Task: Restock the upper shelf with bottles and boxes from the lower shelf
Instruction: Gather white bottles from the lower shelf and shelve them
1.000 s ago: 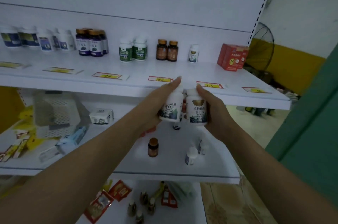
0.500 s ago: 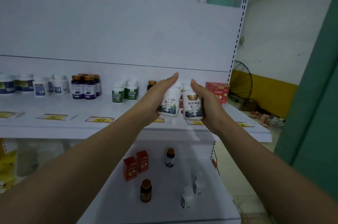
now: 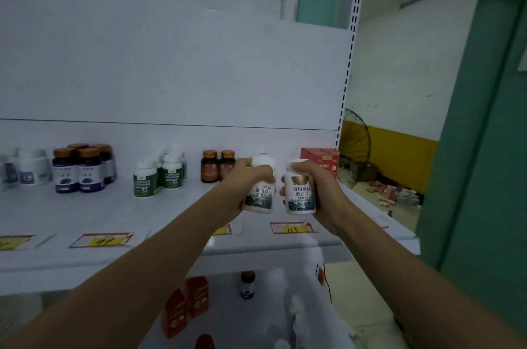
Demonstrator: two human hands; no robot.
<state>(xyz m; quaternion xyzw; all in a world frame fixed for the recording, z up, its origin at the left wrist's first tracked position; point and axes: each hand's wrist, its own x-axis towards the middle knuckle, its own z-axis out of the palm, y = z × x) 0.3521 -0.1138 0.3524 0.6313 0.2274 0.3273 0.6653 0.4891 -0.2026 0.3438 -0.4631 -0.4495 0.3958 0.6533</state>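
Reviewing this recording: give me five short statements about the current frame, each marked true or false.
1. The left hand grips the left bottle and the right hand grips the right bottle; both bottles are white. True.
2. Both held bottles are lying flat. False: they are held upright above the upper shelf.
3. Red boxes stand at the upper shelf's right end. True.
4. The two brown bottles have white caps. False: their caps are orange-brown.
5. The price tag below the right bottle reads 113. True.
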